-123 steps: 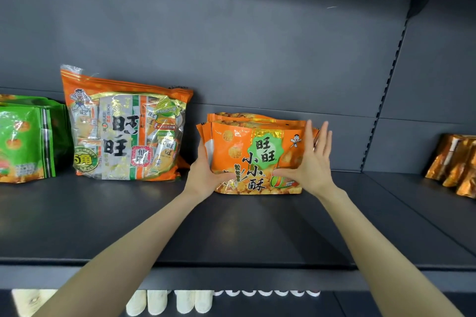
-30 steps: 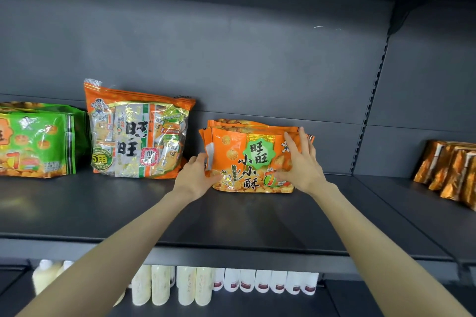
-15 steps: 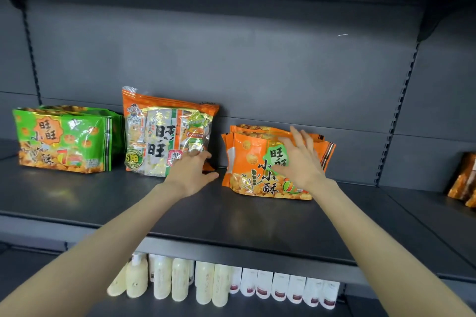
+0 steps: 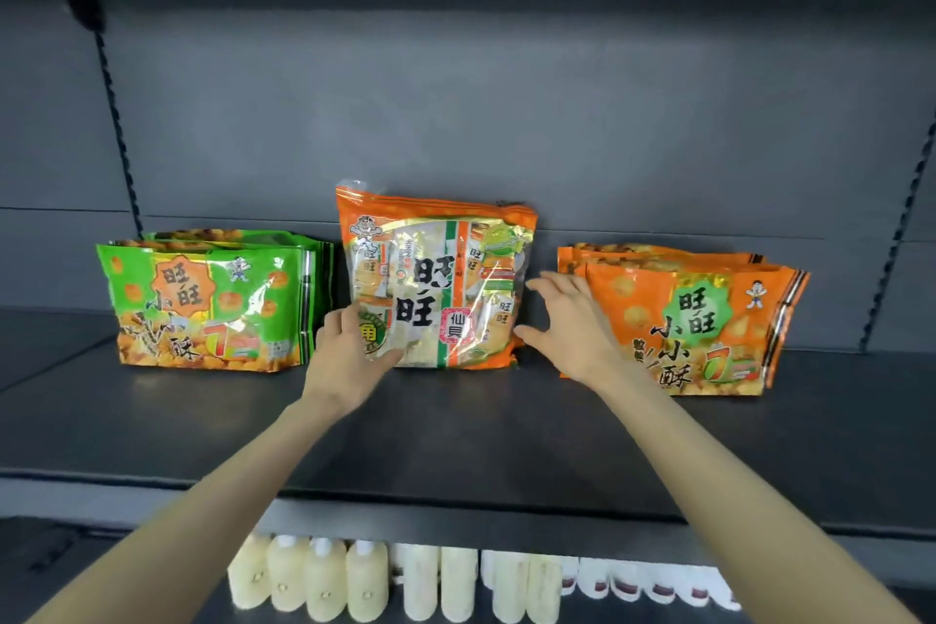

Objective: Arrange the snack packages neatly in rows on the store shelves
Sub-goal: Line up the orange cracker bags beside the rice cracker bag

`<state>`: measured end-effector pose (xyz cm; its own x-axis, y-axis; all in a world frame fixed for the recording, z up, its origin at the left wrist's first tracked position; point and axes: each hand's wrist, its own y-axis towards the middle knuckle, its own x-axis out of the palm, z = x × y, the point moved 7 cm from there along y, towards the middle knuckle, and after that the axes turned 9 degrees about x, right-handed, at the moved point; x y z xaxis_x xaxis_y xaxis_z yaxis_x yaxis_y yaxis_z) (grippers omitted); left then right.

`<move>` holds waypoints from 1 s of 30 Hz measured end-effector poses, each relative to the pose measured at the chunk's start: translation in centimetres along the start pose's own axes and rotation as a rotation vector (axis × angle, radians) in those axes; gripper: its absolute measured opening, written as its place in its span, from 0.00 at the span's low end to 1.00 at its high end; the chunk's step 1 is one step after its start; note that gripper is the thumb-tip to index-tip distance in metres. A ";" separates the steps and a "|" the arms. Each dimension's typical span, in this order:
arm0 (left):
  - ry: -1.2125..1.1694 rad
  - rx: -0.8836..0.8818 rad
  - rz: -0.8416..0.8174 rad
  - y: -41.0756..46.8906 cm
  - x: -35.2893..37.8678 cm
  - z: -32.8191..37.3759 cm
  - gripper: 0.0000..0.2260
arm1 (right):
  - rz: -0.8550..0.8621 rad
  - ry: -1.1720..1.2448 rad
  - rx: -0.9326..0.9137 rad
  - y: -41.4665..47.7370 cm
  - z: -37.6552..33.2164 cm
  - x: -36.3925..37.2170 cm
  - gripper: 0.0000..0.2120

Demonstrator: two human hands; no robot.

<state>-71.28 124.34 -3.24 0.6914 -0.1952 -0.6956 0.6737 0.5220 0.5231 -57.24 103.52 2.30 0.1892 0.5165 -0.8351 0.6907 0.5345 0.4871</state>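
A tall orange rice-cracker bag (image 4: pixel 435 269) stands upright in the middle of the dark shelf (image 4: pixel 456 431). My left hand (image 4: pixel 349 350) grips its lower left corner, thumb across the front. My right hand (image 4: pixel 567 319) is at the bag's right edge with fingers spread, touching or nearly touching it. A row of green snack packs (image 4: pixel 202 309) stands to the left. A row of orange snack packs (image 4: pixel 699 324) stands to the right, partly behind my right wrist.
The shelf's back panel (image 4: pixel 456 117) rises right behind the bags. Slotted uprights (image 4: pixel 119 117) mark the bay's sides. Bare shelf surface lies in front of the packs. Pale bottles (image 4: pixel 324 578) stand in a row on the shelf below.
Both hands left the orange snack packs and moved left to the tall rice-cracker bag. My view shifted left, so that bag is now central.
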 end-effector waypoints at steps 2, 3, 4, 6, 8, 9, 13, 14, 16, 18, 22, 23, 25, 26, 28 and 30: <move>-0.092 -0.004 -0.029 0.9 0.2 -2.1 0.39 | -0.011 0.034 0.047 0.2 -1.2 1.6 0.31; -0.134 -0.005 -0.056 1.3 0.5 -2.8 0.41 | -0.015 0.070 0.083 0.4 -1.4 2.3 0.31; -0.173 -0.004 -0.081 1.6 0.8 -3.4 0.43 | -0.020 0.117 0.125 0.5 -1.5 3.1 0.32; -0.248 -0.018 -0.129 2.2 1.6 -4.4 0.45 | -0.032 0.217 0.204 0.7 -1.4 4.5 0.34; -0.331 -0.039 -0.178 3.0 2.2 -5.3 0.47 | -0.052 0.303 0.273 0.8 -1.4 5.6 0.37; -0.364 -0.043 -0.194 3.5 2.5 -5.8 0.48 | -0.062 0.342 0.301 1.0 -1.4 6.2 0.39; -0.447 -0.040 -0.236 5.2 3.7 -7.1 0.48 | -0.114 0.455 0.368 1.6 -1.1 8.3 0.43; -0.468 -0.041 -0.233 5.4 3.8 -7.1 0.47 | -0.124 0.490 0.374 1.7 -1.1 8.7 0.42; -0.522 -0.060 -0.230 5.7 4.4 -7.5 0.45 | -0.141 0.560 0.392 2.0 -1.0 9.6 0.41; -0.575 -0.072 -0.237 6.0 5.0 -7.8 0.45 | -0.169 0.629 0.415 2.1 -0.9 10.2 0.41; -0.672 -0.090 -0.239 6.8 5.8 -8.7 0.45 | -0.227 0.734 0.432 2.7 -0.4 11.2 0.41; -0.683 -0.084 -0.238 6.9 5.9 -8.7 0.44 | -0.244 0.751 0.437 2.7 -0.3 11.5 0.40; -0.697 -0.066 -0.233 7.0 6.0 -8.7 0.42 | -0.263 0.757 0.439 2.7 -0.3 11.9 0.39; -0.704 -0.056 -0.229 7.0 6.1 -8.7 0.40 | -0.266 0.753 0.436 2.8 -0.3 12.0 0.38; -0.708 -0.036 -0.224 6.9 6.1 -8.5 0.36 | -0.264 0.745 0.429 2.8 -0.2 12.0 0.37; -0.709 -0.019 -0.224 6.9 6.0 -8.3 0.34 | -0.268 0.747 0.428 2.9 0.0 12.1 0.36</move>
<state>-64.58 133.64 -7.89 0.5449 -0.7844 -0.2965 0.8182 0.4200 0.3926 -52.98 111.35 -6.40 -0.4151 0.7902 -0.4509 0.8753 0.4819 0.0388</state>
